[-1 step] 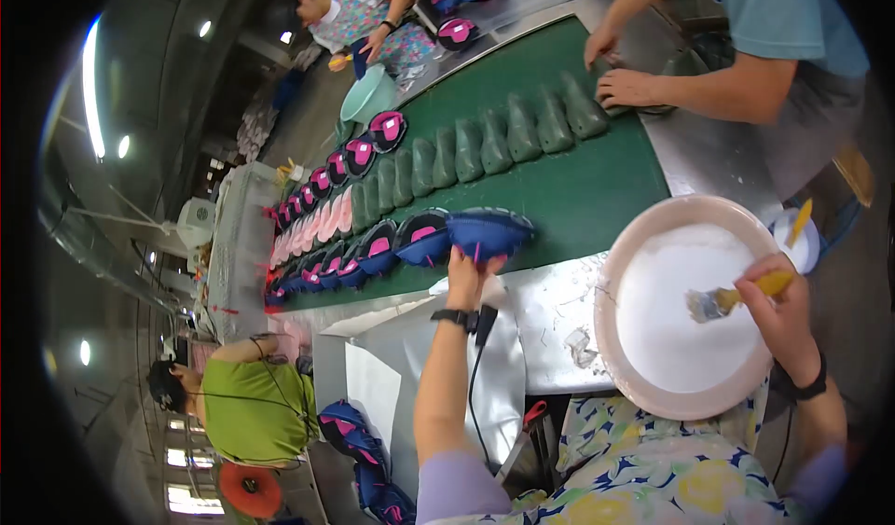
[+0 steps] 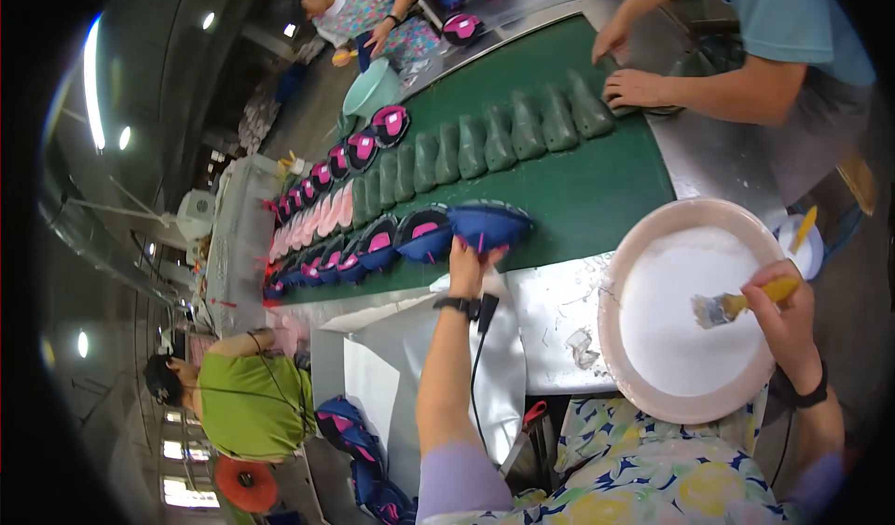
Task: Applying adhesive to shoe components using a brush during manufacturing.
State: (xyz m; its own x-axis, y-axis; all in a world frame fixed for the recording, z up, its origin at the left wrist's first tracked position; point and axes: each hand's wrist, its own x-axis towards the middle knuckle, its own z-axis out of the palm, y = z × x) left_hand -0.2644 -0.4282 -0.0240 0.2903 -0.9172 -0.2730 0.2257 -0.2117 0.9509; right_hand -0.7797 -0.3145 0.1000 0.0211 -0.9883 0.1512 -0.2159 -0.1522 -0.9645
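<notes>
My left hand (image 2: 473,262) is closed on a navy shoe upper (image 2: 489,225) with a pink tab, at the right end of the near row on the green belt (image 2: 597,217). The rest of that row, several navy uppers (image 2: 378,248) with pink linings, runs off to the left. My right hand (image 2: 785,320) grips the yellow handle of a paintbrush (image 2: 722,309). The brush's bristles point left, over white liquid in a large pale pink basin (image 2: 617,357). Whether the bristles touch the liquid I cannot tell.
Dark green shoe lasts (image 2: 499,143) and pink pieces (image 2: 317,219) form the middle row. Across the belt, a co-worker's hands (image 2: 634,89) touch a last. Another person (image 2: 373,12) stands behind a mint basin (image 2: 371,89). A person in green (image 2: 256,394) works at left. A cord hangs beside my left wrist.
</notes>
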